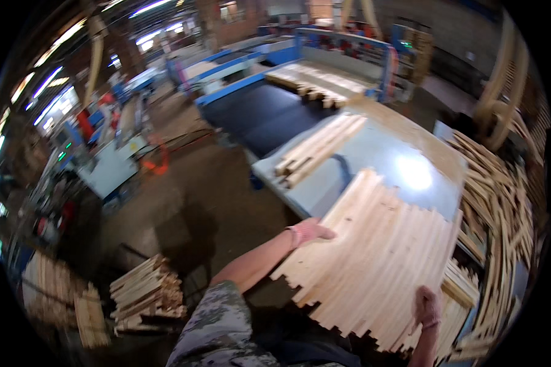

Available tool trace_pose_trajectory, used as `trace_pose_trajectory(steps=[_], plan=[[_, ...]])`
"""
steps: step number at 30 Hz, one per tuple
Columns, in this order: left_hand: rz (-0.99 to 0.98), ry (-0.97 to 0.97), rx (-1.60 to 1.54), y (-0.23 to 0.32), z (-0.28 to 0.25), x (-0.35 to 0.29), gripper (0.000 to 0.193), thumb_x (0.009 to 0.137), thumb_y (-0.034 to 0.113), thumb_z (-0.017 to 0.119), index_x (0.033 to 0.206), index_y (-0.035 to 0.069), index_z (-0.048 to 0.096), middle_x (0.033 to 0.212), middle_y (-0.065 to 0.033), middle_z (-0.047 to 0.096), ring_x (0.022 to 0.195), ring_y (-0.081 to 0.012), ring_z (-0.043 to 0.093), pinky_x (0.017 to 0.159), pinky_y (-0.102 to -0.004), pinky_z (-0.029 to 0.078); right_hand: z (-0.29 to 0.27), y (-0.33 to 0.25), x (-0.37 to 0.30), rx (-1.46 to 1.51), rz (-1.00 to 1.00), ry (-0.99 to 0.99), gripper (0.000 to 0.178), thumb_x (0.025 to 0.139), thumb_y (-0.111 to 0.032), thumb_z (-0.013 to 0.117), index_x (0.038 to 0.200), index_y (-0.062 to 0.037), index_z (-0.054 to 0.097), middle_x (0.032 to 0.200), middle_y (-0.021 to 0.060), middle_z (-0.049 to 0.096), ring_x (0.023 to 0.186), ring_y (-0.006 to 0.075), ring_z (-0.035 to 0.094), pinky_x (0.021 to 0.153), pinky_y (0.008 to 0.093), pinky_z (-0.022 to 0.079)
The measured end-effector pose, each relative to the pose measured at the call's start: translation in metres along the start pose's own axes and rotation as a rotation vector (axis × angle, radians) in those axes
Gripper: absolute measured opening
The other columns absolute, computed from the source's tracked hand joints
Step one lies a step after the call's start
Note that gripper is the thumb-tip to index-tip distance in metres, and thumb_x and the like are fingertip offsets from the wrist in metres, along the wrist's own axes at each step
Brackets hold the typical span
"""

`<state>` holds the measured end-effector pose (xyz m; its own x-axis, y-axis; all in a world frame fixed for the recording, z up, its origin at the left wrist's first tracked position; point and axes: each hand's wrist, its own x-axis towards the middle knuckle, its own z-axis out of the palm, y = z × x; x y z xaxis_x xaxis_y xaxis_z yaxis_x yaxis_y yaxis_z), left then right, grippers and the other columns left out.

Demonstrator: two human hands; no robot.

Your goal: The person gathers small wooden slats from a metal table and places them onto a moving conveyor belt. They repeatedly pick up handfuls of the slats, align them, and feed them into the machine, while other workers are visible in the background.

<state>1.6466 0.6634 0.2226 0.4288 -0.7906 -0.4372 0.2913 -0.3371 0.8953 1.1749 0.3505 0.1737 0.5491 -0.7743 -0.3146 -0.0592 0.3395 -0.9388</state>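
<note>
A wide row of pale wooden slats [373, 257] lies side by side in front of me, with ragged, staggered ends. My left hand [311, 232], in a pinkish work glove, grips the row's left edge, thumb on top and fingers hidden at the side. At the near right, my right hand [427, 306] is closed at the edge of the same slats, gloved as well. Their far ends rest over a smooth, shiny grey table [379, 153]; the near ends jut toward my body. A small bundle of slats [321, 147] lies farther off on that table.
Beyond the table, a blue-framed machine with a black conveyor belt [269, 116] carries more slats [318, 79]. Loose wood strips [496, 208] pile up at the right. Stacked slats [147, 293] stand at the lower left, with a grey machine [107, 171] farther back.
</note>
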Motion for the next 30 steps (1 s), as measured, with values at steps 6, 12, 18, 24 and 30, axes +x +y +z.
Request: trace_pose_trajectory(steps=[6,12,18,24,30], plan=[[0.210,0.076,0.174,0.015,-0.012,0.077,0.101,0.083,0.044,0.093,0.161,-0.001,0.047,0.149,-0.0200,0.065,0.136,-0.0288,0.062,0.115,-0.0425,0.049,0.016,-0.005,0.043,0.208,0.141,-0.065,0.046,0.098,-0.025,0.071,0.133,0.0038,0.068,0.117,0.0095,0.073,0.107,0.0237,0.070,0.096,0.0386,0.057],[0.045,0.136,0.650,0.092,-0.021,0.126,0.098,0.082,0.058,0.086,0.154,-0.002,0.056,0.153,-0.0237,0.062,0.139,-0.0360,0.062,0.116,-0.0460,0.049,0.033,-0.034,0.096,-0.181,0.220,0.179,0.048,0.113,-0.032,0.058,0.142,0.0039,0.068,0.136,0.0220,0.073,0.129,0.0308,0.067,0.113,0.0403,0.049],[0.034,0.219,0.917,0.147,-0.024,0.173,0.107,0.078,0.075,0.080,0.153,0.002,0.059,0.154,-0.0266,0.059,0.140,-0.0384,0.060,0.117,-0.0477,0.049,0.053,-0.058,0.133,0.075,0.043,0.090,0.055,0.102,-0.022,0.070,0.147,0.0073,0.058,0.138,0.0136,0.067,0.124,0.0283,0.064,0.108,0.0418,0.052],[0.268,0.276,1.098,0.173,-0.038,0.222,0.116,0.085,0.068,0.079,0.166,-0.002,0.034,0.161,-0.0259,0.052,0.148,-0.0394,0.052,0.122,-0.0467,0.043,0.109,-0.108,0.172,0.026,0.009,0.243,0.034,0.092,-0.004,0.073,0.124,0.0023,0.070,0.106,0.0083,0.075,0.093,0.0204,0.073,0.087,0.0368,0.062],[0.365,0.706,1.195,0.166,-0.136,0.232,0.103,0.092,0.063,0.074,0.167,0.004,0.035,0.164,-0.0250,0.047,0.152,-0.0440,0.043,0.126,-0.0542,0.035,0.121,-0.132,0.154,0.107,0.023,0.283,0.072,0.086,0.000,0.078,0.152,0.0011,0.050,0.115,0.0139,0.074,0.099,0.0241,0.075,0.092,0.0395,0.064]])
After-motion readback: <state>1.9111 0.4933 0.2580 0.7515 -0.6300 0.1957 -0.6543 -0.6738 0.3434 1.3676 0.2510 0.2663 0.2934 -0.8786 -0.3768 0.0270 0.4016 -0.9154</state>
